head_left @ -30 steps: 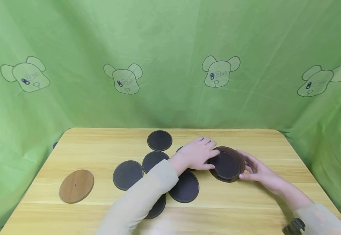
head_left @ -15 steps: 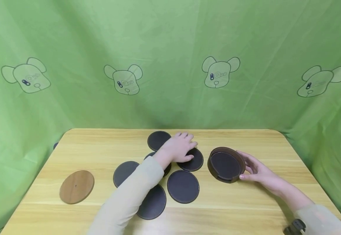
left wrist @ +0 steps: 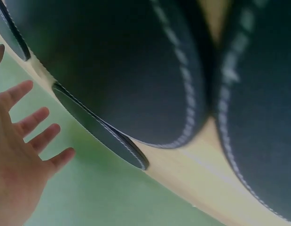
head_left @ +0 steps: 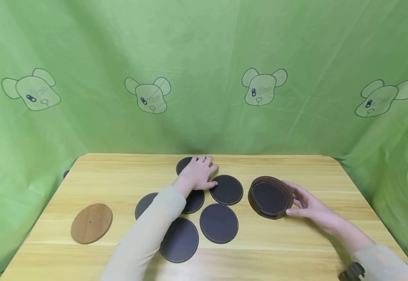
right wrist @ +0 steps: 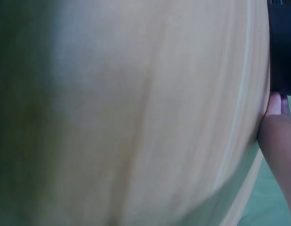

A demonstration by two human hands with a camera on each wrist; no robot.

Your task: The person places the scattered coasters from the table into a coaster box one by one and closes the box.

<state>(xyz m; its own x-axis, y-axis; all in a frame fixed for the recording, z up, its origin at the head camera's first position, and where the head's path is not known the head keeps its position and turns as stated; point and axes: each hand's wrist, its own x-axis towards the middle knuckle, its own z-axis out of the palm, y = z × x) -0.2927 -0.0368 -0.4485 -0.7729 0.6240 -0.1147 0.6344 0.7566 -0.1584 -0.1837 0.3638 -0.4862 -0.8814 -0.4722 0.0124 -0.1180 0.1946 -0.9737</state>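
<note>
My left hand (head_left: 198, 173) hovers over the back of the dark coasters, its fingers spread and nothing held. In the left wrist view the same hand (left wrist: 20, 136) shows its straight fingers apart from the stitched coasters. Beneath it lie the back coaster (head_left: 183, 164) and the middle coaster (head_left: 194, 202), both partly hidden. Just right of the thumb is another coaster (head_left: 227, 190). On the right, my right hand (head_left: 311, 205) grips the side of a round brown coaster holder (head_left: 288, 195), thumb in front and fingers behind. A dark coaster (head_left: 270, 198) lies inside the holder.
Two more dark coasters (head_left: 219, 223) (head_left: 180, 240) lie toward the front, and another coaster (head_left: 144, 203) is partly under the left sleeve. A brown wooden disc (head_left: 91, 223) lies at the left of the wooden table (head_left: 277, 249). Green cloth (head_left: 204, 125) hangs behind.
My left hand has moved left from the coaster holder, across the right coaster, to above the back and middle ones. The right hand and the holder have stayed nearly still.
</note>
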